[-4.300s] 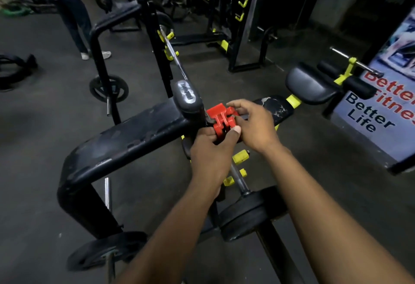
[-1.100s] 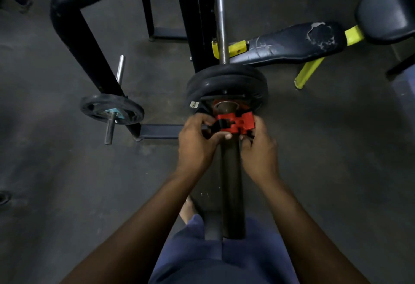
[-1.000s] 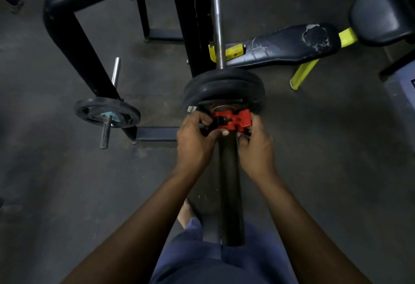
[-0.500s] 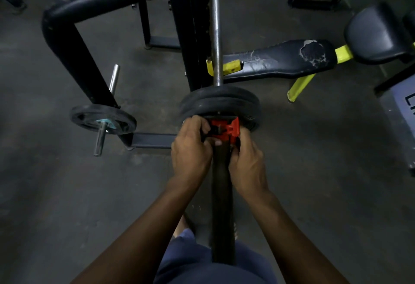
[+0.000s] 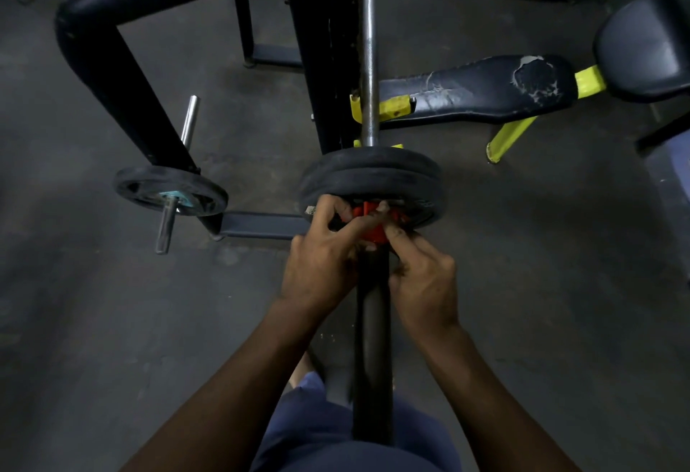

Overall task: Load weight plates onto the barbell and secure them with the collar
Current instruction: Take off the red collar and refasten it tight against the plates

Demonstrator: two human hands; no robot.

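Two hands meet at the red collar (image 5: 370,227), which sits on the barbell sleeve (image 5: 372,341) pressed up against the weight plates (image 5: 373,176). Left hand (image 5: 321,266): fingers curled over the left side and top of the collar, closed on it. Right hand (image 5: 423,277): fingertips pinched against the collar's right side, also closed on it. Most of the collar is hidden beneath the fingers; whether its latch is locked cannot be told. Two black plates stand side by side on the sleeve, their edges facing the camera. Beyond them the chrome bar shaft (image 5: 367,42) runs away past a yellow bar catch (image 5: 388,107) on the black rack upright (image 5: 328,61). To the left, a smaller plate (image 5: 170,191) hangs on a steel storage peg (image 5: 166,227) of the rack frame. To the right lies a worn, torn bench pad (image 5: 478,89). Grey concrete floor (image 5: 541,285) surrounds the equipment.
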